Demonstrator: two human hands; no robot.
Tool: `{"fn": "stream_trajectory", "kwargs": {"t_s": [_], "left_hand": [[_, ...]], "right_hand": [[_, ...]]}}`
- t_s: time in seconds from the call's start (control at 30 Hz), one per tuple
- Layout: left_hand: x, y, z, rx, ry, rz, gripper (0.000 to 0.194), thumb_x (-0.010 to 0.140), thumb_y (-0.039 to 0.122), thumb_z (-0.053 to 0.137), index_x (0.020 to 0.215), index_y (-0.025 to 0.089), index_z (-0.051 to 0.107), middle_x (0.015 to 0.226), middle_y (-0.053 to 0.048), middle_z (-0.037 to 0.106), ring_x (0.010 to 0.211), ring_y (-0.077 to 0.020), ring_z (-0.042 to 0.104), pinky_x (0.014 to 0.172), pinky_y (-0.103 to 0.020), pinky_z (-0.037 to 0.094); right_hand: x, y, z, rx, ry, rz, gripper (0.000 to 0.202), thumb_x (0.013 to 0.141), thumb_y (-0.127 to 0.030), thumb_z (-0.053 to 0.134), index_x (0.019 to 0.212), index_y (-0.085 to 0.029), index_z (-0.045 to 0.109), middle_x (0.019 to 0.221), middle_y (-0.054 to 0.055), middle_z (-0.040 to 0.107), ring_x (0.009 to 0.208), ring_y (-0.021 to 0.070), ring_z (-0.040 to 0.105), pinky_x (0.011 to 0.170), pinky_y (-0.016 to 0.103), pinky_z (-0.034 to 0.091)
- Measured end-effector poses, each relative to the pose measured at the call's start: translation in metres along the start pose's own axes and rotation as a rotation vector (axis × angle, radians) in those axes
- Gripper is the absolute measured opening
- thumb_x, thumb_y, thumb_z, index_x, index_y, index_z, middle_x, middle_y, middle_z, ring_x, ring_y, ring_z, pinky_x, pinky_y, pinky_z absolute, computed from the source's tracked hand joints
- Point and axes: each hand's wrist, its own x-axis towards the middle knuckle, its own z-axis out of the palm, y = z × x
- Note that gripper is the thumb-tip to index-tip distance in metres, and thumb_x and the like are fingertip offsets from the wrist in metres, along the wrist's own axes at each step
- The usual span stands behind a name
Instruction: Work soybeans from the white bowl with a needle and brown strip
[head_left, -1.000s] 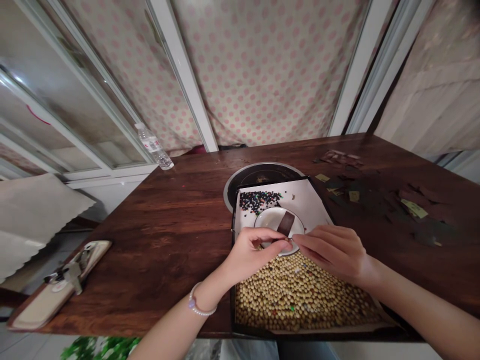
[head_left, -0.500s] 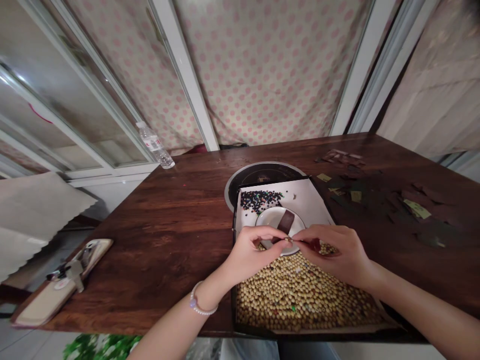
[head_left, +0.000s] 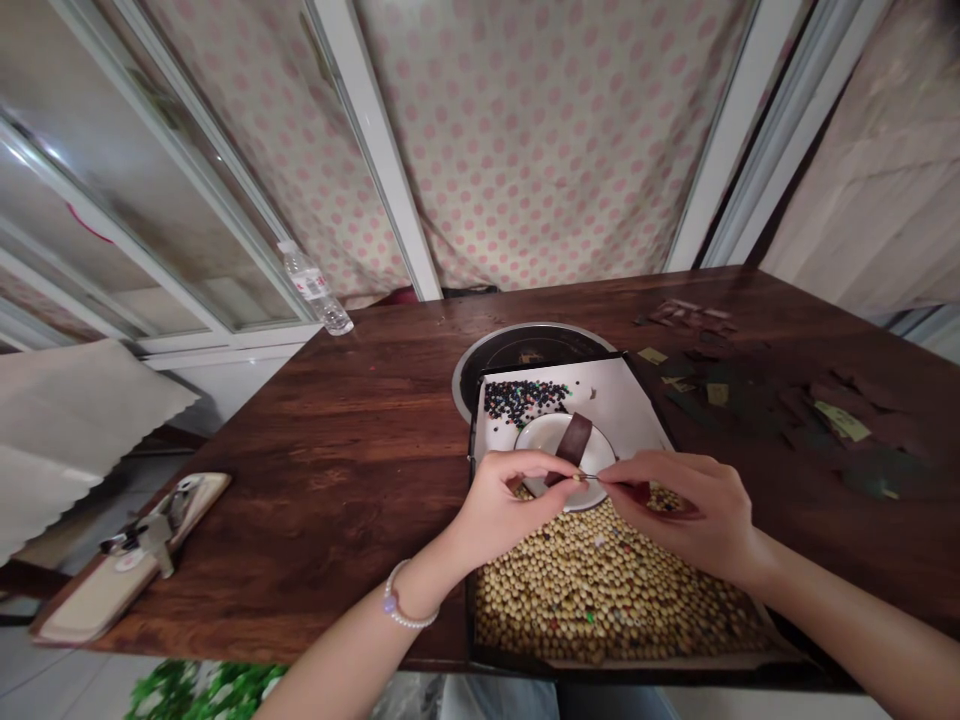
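My left hand, with a pearl bracelet at the wrist, pinches a small tan bead between thumb and forefinger. Closed around a thin metal pick, my right hand points its tip at the bead. Part of a dark red handle shows under the right fingers. Below both hands lies a white dish with a brown strip across it. The dish rests in a shallow black-edged tray, whose near half is covered by many tan beads.
Dark beads fill the tray's far left corner. A round black plate lies partly under the tray. Brown and yellow scraps are scattered at right. A water bottle stands at the table's far left edge; a clipboard-like board lies near left.
My right hand has drawn slightly right, away from the left, so more of the pick's metal shaft shows. The left hand keeps its pinch. The view has shifted slightly.
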Motion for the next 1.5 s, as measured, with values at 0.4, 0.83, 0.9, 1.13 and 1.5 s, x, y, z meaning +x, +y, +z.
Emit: {"fn": "stream_trajectory", "kwargs": {"t_s": [0.4, 0.83, 0.9, 1.13, 1.5], "left_hand": [[-0.0010, -0.0012, -0.0008, -0.020, -0.022, 0.023, 0.010, 0.076, 0.019, 0.065, 0.079, 0.017, 0.073, 0.075, -0.007, 0.075, 0.063, -0.0133, 0.065, 0.059, -0.024, 0.053], [-0.0016, 0.0013, -0.0002, -0.029, -0.011, 0.030, 0.009, 0.074, 0.016, 0.066, 0.078, 0.015, 0.074, 0.074, -0.007, 0.075, 0.062, -0.0139, 0.066, 0.060, -0.024, 0.054], [-0.0017, 0.0010, -0.0003, -0.031, -0.014, 0.038, 0.009, 0.075, 0.015, 0.066, 0.079, 0.015, 0.074, 0.075, -0.007, 0.075, 0.063, -0.0139, 0.066, 0.061, -0.024, 0.054], [-0.0017, 0.0013, 0.0001, -0.019, -0.022, 0.057, 0.008, 0.076, 0.015, 0.066, 0.079, 0.014, 0.074, 0.075, -0.007, 0.075, 0.065, -0.0142, 0.067, 0.062, -0.024, 0.054], [-0.0025, 0.0002, 0.0004, -0.015, -0.013, 0.055, 0.008, 0.075, 0.015, 0.066, 0.079, 0.015, 0.074, 0.075, -0.006, 0.075, 0.064, -0.0143, 0.067, 0.061, -0.024, 0.055]], "right_hand": [[0.0006, -0.0019, -0.0020, -0.028, 0.019, -0.062, 0.020, 0.078, -0.009, 0.062, 0.093, -0.023, 0.063, 0.065, -0.002, 0.067, 0.054, 0.0103, 0.063, 0.049, 0.020, 0.051], [-0.0001, -0.0042, -0.0042, -0.107, 0.031, -0.094, 0.025, 0.079, -0.011, 0.062, 0.097, -0.028, 0.061, 0.062, -0.005, 0.066, 0.054, 0.0120, 0.064, 0.050, 0.023, 0.052], [-0.0005, -0.0039, -0.0042, -0.104, 0.026, -0.097, 0.025, 0.079, -0.011, 0.062, 0.097, -0.028, 0.061, 0.063, -0.005, 0.066, 0.054, 0.0120, 0.064, 0.050, 0.023, 0.052], [-0.0009, -0.0029, -0.0039, -0.108, 0.017, -0.097, 0.024, 0.079, -0.012, 0.062, 0.097, -0.029, 0.060, 0.063, -0.004, 0.066, 0.055, 0.0128, 0.064, 0.049, 0.024, 0.052], [-0.0006, -0.0020, -0.0031, -0.116, 0.061, -0.146, 0.021, 0.078, -0.010, 0.063, 0.093, -0.025, 0.062, 0.062, -0.004, 0.066, 0.054, 0.0115, 0.064, 0.050, 0.022, 0.052]]}}
